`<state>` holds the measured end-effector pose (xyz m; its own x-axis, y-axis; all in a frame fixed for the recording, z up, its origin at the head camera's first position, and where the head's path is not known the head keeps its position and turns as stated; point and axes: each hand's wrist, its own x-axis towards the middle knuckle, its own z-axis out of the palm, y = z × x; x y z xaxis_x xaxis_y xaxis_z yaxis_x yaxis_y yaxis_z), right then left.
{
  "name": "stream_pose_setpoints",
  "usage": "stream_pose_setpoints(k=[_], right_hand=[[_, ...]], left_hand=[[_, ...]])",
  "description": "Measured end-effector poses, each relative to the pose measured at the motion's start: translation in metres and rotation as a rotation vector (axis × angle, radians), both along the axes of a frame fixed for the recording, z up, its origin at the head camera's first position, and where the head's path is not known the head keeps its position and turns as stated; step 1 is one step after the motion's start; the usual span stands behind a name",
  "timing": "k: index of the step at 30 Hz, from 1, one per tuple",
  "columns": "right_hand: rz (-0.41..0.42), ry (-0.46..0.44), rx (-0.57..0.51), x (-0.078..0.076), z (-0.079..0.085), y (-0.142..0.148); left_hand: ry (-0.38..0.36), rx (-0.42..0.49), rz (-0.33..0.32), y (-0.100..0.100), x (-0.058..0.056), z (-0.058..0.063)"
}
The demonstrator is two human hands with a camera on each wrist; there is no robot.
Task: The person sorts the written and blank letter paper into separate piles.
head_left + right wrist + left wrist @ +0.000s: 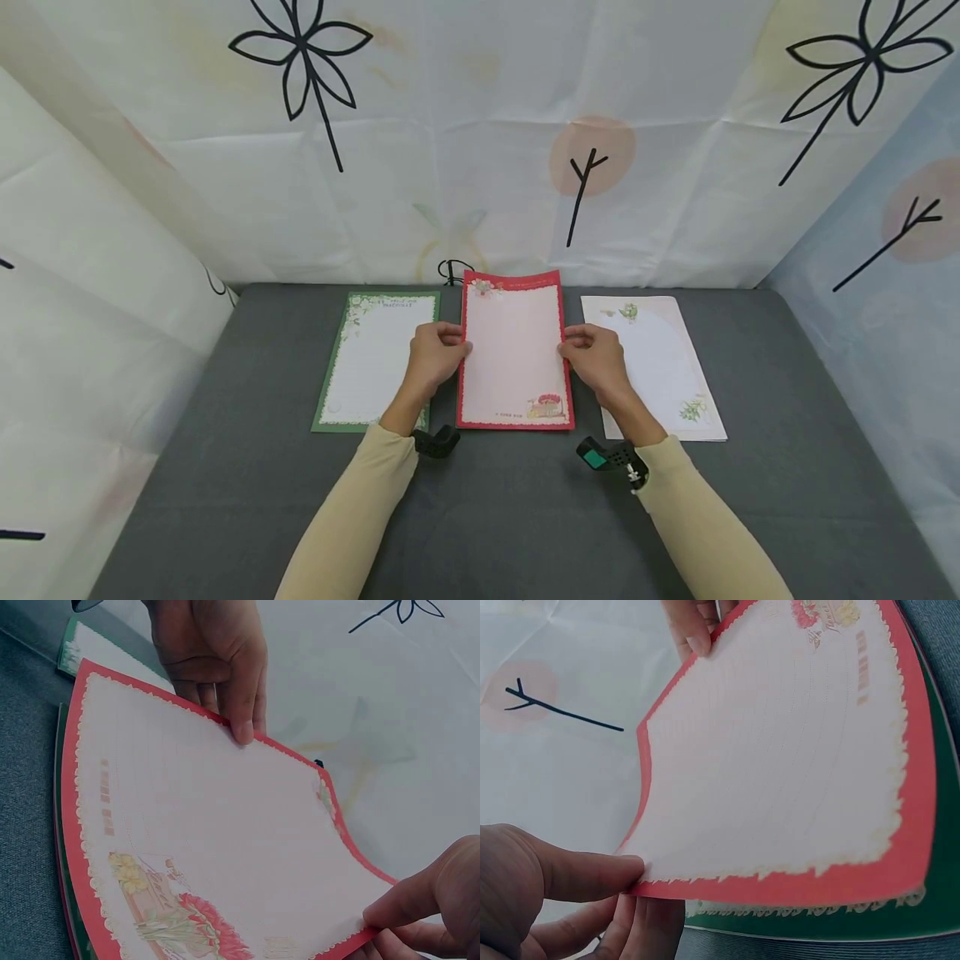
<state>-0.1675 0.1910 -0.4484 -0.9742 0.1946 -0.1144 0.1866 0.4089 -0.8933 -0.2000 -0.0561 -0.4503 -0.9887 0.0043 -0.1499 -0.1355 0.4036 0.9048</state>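
A red-bordered sheet of stationery paper (pixel 513 350), printed with flowers at its top left and bottom right, is held between both hands. My left hand (pixel 438 354) pinches its left edge, thumb on top and fingers underneath. On the opposite edge my right hand (pixel 596 358) grips it the same way. The sheet bows upward at its far end. Beneath it, a green-bordered sheet (pixel 870 922) shows in the left wrist view, with a gap between the two. In the right wrist view, more paper edges (pixel 63 825) lie under the red sheet.
Another green-bordered sheet (pixel 375 358) lies on the dark grey tabletop (pixel 495 517), partly behind the left hand. To the right lies a pile of white sheets (pixel 663 367) with green leaf prints, partly behind the right wrist. A printed white curtain (pixel 465 142) hangs behind the table.
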Motion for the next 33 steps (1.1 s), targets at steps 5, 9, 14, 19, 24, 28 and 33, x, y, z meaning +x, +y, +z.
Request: stream_pose_setpoints(k=[5,9,14,19,24,28,33], right_hand=[[0.015,-0.005,-0.034,0.002,0.004,0.005],[0.031,0.0,-0.07,0.003,0.006,0.01],[0.035,0.017,-0.086,0.005,0.008,0.017],[0.026,0.021,-0.079,0.008,0.01,0.027],[0.022,0.016,-0.086,0.01,0.012,0.037],[0.02,0.028,-0.1,0.011,0.013,0.045],[0.012,0.027,-0.118,0.013,0.015,0.057]], left_hand=[[-0.011,0.009,-0.009,-0.001,0.0,0.002],[-0.014,0.024,-0.026,0.0,0.0,0.004],[-0.022,0.07,-0.046,0.001,0.001,0.007],[-0.027,0.135,-0.085,0.005,0.003,0.01],[-0.034,0.193,-0.106,0.013,0.004,0.01],[-0.026,0.216,-0.122,0.02,0.005,0.008],[-0.027,0.229,-0.134,0.029,0.004,0.006]])
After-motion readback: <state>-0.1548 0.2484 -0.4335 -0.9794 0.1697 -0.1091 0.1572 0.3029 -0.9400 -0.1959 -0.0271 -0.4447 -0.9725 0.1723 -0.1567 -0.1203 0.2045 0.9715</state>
